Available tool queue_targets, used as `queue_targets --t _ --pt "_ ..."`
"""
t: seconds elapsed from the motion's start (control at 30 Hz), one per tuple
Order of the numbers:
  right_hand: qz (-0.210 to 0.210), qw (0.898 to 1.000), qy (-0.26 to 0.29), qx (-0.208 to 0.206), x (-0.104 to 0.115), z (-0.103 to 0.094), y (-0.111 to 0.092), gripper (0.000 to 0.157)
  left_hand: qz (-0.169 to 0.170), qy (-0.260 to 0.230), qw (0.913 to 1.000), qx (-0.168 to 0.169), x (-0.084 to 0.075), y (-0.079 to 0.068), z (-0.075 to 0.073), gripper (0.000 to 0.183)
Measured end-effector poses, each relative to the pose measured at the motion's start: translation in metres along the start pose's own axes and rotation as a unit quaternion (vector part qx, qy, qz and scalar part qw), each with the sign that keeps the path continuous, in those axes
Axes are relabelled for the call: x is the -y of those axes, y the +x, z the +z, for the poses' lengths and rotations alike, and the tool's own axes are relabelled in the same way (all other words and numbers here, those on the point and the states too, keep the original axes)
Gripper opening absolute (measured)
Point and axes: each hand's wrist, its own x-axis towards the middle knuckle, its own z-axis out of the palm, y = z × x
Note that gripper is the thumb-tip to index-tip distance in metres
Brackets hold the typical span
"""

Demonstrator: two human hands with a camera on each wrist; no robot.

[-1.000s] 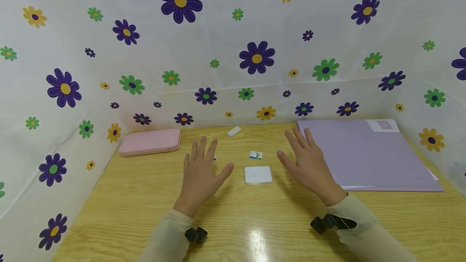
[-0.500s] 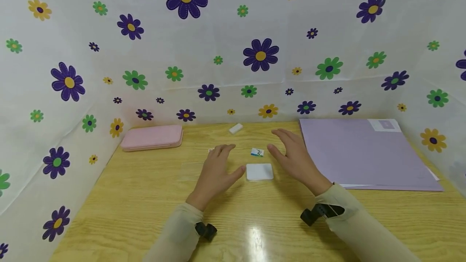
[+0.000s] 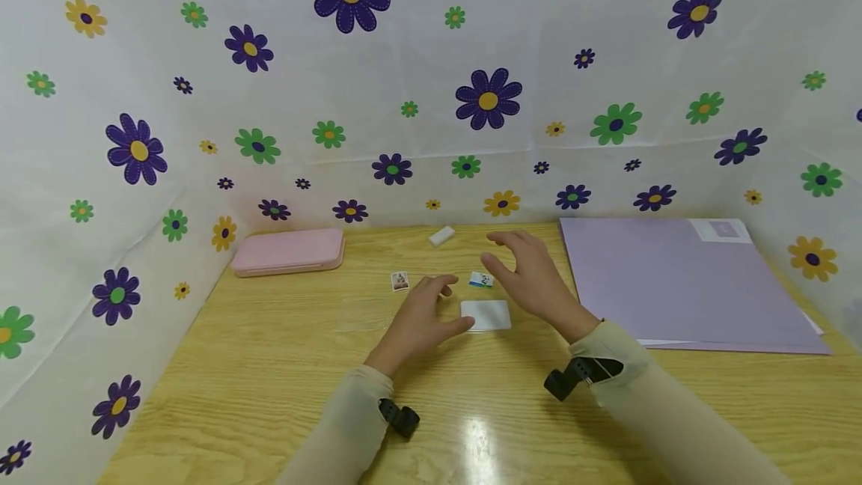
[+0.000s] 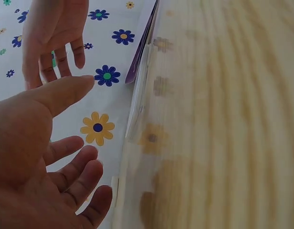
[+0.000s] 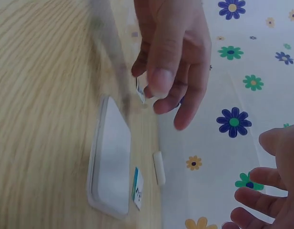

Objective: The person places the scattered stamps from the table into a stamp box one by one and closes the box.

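In the head view my left hand (image 3: 420, 316) hovers over the table, its thumb overlapping the left edge of a flat white rectangular case (image 3: 490, 315). My right hand (image 3: 535, 283) is raised on the other side, fingers loosely bent, close to a small blue-and-white printed card (image 3: 481, 280). Neither hand holds anything. Beyond the left fingers lies a small picture card (image 3: 399, 281). The right wrist view shows the case (image 5: 113, 162) lying flat, with a rounded rim and pale top.
A thin clear sheet (image 3: 361, 315) lies left of the left hand. At the back are a pink zip case (image 3: 289, 251) and a white eraser-like block (image 3: 441, 236). A large purple folder (image 3: 687, 283) covers the right side. Flowered cloth (image 3: 417, 43) walls the table's back and sides.
My left hand has moved right toward the white case, uncovering the picture card and clear sheet. My right hand has shifted left. Fingers of both hands, spread earlier, are now more bent.
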Motion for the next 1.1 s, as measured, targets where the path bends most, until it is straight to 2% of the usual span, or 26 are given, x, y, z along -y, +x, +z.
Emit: queue_targets --t 0.43,0.77,1.1 --pt "0.009 0.998 0.047 0.048 0.019 0.011 0.031 0.041 -0.013 -0.03 0.9991 0.026 0.001 0.006 0.004 0.068" --pt "0.049 0.992 0.08 0.087 0.029 0.023 0.049 0.034 -0.008 -0.008 0.9995 0.03 0.001 0.008 0.007 0.06" --pt "0.037 0.986 0.086 0.135 0.038 0.037 0.067 0.032 0.006 0.009 0.9993 0.035 0.003 0.009 0.009 0.057"
